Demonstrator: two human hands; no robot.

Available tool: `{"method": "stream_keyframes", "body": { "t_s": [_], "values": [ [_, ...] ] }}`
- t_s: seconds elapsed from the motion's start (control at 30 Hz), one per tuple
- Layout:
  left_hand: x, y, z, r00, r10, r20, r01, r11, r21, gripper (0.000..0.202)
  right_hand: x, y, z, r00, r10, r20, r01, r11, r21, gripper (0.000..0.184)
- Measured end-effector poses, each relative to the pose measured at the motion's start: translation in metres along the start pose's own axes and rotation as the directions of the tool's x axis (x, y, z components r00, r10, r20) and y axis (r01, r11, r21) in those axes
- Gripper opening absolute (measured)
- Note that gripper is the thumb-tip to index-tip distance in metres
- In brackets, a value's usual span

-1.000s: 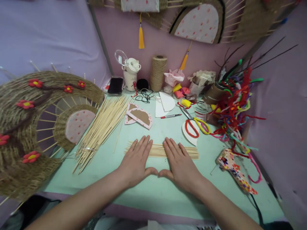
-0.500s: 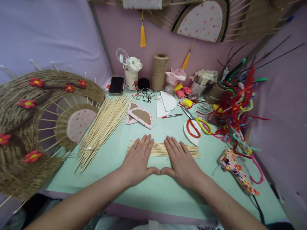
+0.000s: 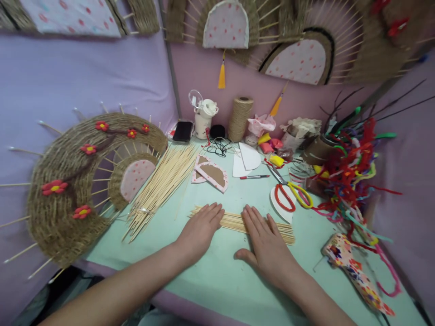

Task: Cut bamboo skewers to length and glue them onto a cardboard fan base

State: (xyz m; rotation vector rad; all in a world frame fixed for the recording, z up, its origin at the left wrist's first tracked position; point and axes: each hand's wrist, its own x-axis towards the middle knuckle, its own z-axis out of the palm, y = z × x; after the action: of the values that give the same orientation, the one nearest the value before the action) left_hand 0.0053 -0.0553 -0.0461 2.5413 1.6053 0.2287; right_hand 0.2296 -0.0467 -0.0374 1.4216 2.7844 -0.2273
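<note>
A flat row of thin bamboo sticks lies across the table in front of me, tilted down toward the right. My left hand rests on the row's left part, fingers stretched out and close together, its thumb out of sight. Over the right part lies my right hand, palm down, fingers extended and thumb spread to the left on the tabletop. Between the hands the middle of the sticks is visible. Beyond them are two pink-edged cardboard half-rounds and a red-and-yellow-handled pair of scissors on a white paper piece.
A large bundle of sticks and a twine-woven fan with red flowers are at left. A flowered glue gun and tangled pipe cleaners occupy the right. Along the back stand a twine spool, white cup and phone.
The view has shifted up and left. My thumbs have parted, my left hand has turned more to the right, and the row of sticks now slants more.
</note>
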Motion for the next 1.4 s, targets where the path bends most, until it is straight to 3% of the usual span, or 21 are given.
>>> {"method": "stream_keyframes", "body": {
  "t_s": [0.2, 0.43, 0.57, 0.77, 0.9, 1.0, 1.07, 1.13, 1.2, 1.27, 1.33, 1.4],
  "values": [
    [0.0, 0.003, -0.003, 1.0, 0.009, -0.009, -0.009, 0.998, 0.056, 0.047, 0.001, -0.007, -0.011, 0.996, 0.024, 0.09, -0.029, 0.998, 0.055, 0.098],
    [-0.002, 0.006, -0.011, 0.992, 0.049, 0.119, -0.057, 0.996, 0.07, 0.092, 0.002, -0.002, -0.012, 0.995, -0.002, 0.102, -0.016, 0.985, 0.171, 0.093],
    [-0.004, 0.006, -0.007, 0.994, 0.059, 0.091, -0.067, 0.993, 0.094, 0.09, -0.001, 0.002, -0.004, 0.999, -0.034, 0.042, 0.025, 0.979, 0.204, 0.091],
    [-0.007, 0.002, 0.0, 0.996, 0.062, 0.062, -0.067, 0.994, 0.09, 0.091, 0.002, 0.005, -0.008, 0.998, -0.027, 0.059, 0.012, 0.97, 0.241, 0.089],
    [0.007, 0.003, -0.017, 0.997, 0.064, 0.046, -0.067, 0.995, 0.068, 0.084, 0.004, 0.003, -0.012, 0.998, -0.025, 0.057, 0.009, 0.961, 0.277, 0.089],
    [0.053, 0.016, -0.048, 0.994, 0.039, -0.1, -0.037, 0.999, 0.027, 0.064, 0.004, 0.003, -0.014, 0.998, -0.012, 0.063, -0.008, 0.95, 0.311, 0.091],
    [0.103, 0.032, -0.066, 0.982, 0.105, -0.159, -0.117, 0.991, -0.067, 0.051, 0.004, 0.002, -0.016, 0.998, -0.001, 0.07, -0.023, 0.939, 0.344, 0.094],
    [0.165, 0.052, -0.075, 0.973, 0.18, -0.141, -0.201, 0.967, -0.153, 0.037, 0.003, 0.003, -0.019, 0.997, 0.007, 0.071, -0.034, 0.924, 0.382, 0.095],
    [0.228, 0.073, -0.073, 0.982, 0.18, -0.052, -0.187, 0.965, -0.184, 0.028, 0.003, 0.003, -0.022, 0.998, 0.006, 0.065, -0.033, 0.909, 0.415, 0.095],
    [0.284, 0.092, -0.062, 0.993, 0.104, 0.048, -0.097, 0.987, -0.13, 0.026, 0.004, 0.005, -0.024, 0.998, 0.001, 0.07, -0.032, 0.898, 0.438, 0.096],
    [0.326, 0.109, -0.048, 0.996, 0.061, 0.064, -0.054, 0.992, -0.111, 0.028, 0.004, 0.006, -0.026, 0.996, -0.005, 0.084, -0.034, 0.891, 0.453, 0.097],
    [0.354, 0.122, -0.035, 0.996, 0.032, 0.089, -0.022, 0.994, -0.102, 0.027, 0.005, 0.007, -0.027, 0.995, -0.008, 0.101, -0.04, 0.886, 0.462, 0.099]
  ]
}}
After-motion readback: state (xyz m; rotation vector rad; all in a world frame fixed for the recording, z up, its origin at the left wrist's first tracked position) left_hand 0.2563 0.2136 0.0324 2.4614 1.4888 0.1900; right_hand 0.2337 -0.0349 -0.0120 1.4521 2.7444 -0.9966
